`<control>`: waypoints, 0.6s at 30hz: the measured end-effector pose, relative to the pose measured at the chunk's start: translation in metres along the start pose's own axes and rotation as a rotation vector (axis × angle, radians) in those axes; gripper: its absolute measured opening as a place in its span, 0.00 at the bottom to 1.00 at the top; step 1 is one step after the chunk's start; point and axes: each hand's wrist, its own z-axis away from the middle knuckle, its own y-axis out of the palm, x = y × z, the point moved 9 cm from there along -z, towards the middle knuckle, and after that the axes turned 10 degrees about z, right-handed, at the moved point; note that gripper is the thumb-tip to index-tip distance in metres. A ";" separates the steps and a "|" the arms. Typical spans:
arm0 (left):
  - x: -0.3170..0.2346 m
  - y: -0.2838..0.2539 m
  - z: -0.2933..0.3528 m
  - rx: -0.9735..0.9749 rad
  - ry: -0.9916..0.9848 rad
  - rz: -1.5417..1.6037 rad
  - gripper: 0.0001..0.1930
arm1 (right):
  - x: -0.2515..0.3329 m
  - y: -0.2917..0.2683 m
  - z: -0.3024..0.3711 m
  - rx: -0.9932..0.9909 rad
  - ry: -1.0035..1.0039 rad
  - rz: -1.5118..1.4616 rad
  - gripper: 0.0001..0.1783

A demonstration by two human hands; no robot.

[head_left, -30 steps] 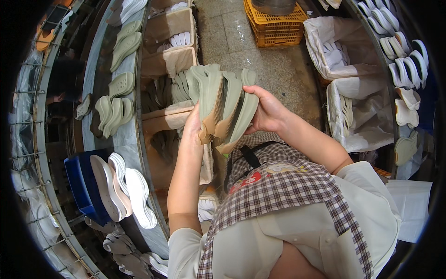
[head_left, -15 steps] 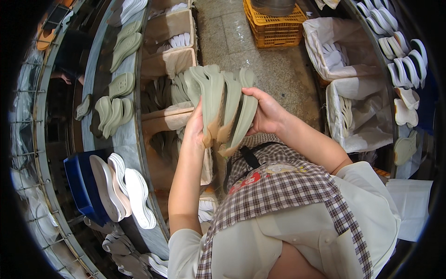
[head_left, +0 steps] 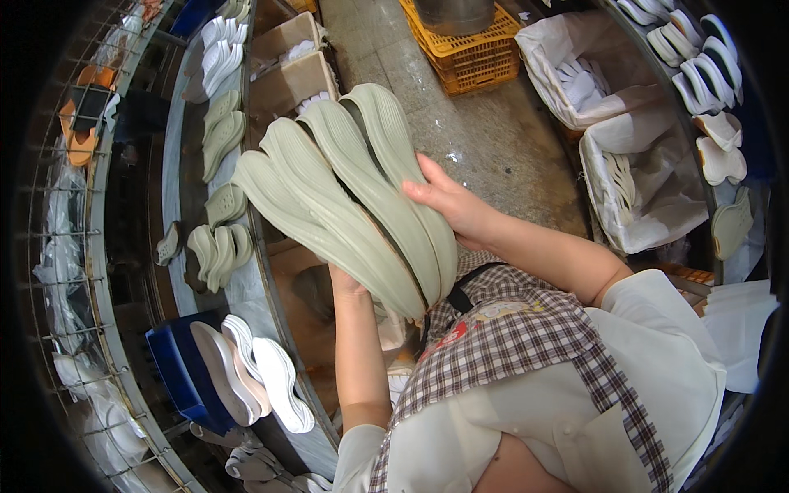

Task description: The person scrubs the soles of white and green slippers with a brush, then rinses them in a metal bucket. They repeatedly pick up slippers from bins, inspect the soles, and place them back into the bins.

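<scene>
A fanned bunch of several pale green shoe soles [head_left: 353, 197] is held up between my two hands in front of my apron. The ribbed faces and wavy side edges point upward, and dark gaps show between some of them. My left hand [head_left: 347, 283] supports the bunch from below on its left side; its fingers are hidden under the soles. At the right edge, my right hand [head_left: 450, 199] grips the outermost sole, thumb on top and the other fingers mostly out of sight.
Left of me, a shelf carries green soles [head_left: 220, 251], white soles [head_left: 283, 384] and a blue bin [head_left: 185, 370]. Cloth-lined crates [head_left: 292, 82] stand beside it. Across the aisle are white-lined baskets [head_left: 641, 214] with soles. A yellow crate [head_left: 477, 66] sits on the floor ahead.
The bunch of soles has tipped over so its ribbed faces now show, and it is spread wider toward the left. My left hand has gone lower beneath it.
</scene>
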 end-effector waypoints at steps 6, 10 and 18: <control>-0.007 -0.002 0.001 -0.077 0.006 0.075 0.21 | 0.004 0.000 0.000 0.042 -0.107 0.191 0.53; -0.010 -0.001 0.002 -0.031 0.041 0.052 0.21 | 0.005 -0.004 0.002 0.042 -0.134 0.298 0.56; -0.022 -0.024 -0.004 -0.022 0.067 -0.418 0.28 | 0.006 -0.003 0.009 0.146 -0.142 0.296 0.59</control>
